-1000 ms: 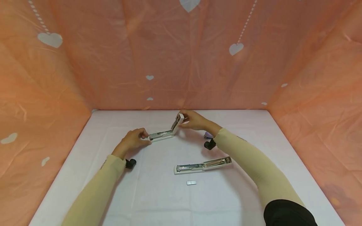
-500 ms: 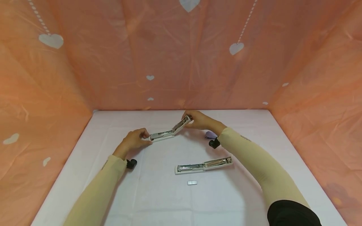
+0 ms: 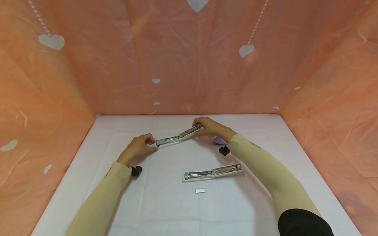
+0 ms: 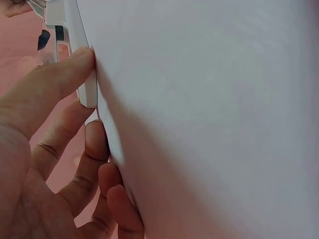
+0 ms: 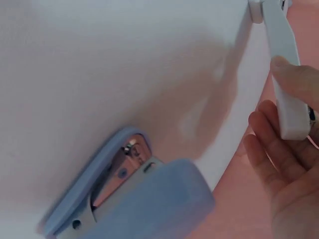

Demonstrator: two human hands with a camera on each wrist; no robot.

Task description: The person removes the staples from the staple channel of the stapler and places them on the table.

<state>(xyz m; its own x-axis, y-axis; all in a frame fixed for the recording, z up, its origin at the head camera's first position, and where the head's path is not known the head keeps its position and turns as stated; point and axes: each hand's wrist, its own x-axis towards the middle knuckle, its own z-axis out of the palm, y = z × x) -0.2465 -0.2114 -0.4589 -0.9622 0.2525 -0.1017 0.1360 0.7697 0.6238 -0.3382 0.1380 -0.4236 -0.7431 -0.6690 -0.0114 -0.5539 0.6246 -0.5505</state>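
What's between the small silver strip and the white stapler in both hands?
In the head view, the other opened white stapler lies between the silver strip and the held stapler; the rest is bare table.

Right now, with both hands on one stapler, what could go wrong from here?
The right hand might lose the raised end of the held stapler, letting it drop. The right sleeve, close to the purple stapler, could knock it. The loose staple strip, lying near the other white stapler, could get brushed aside.
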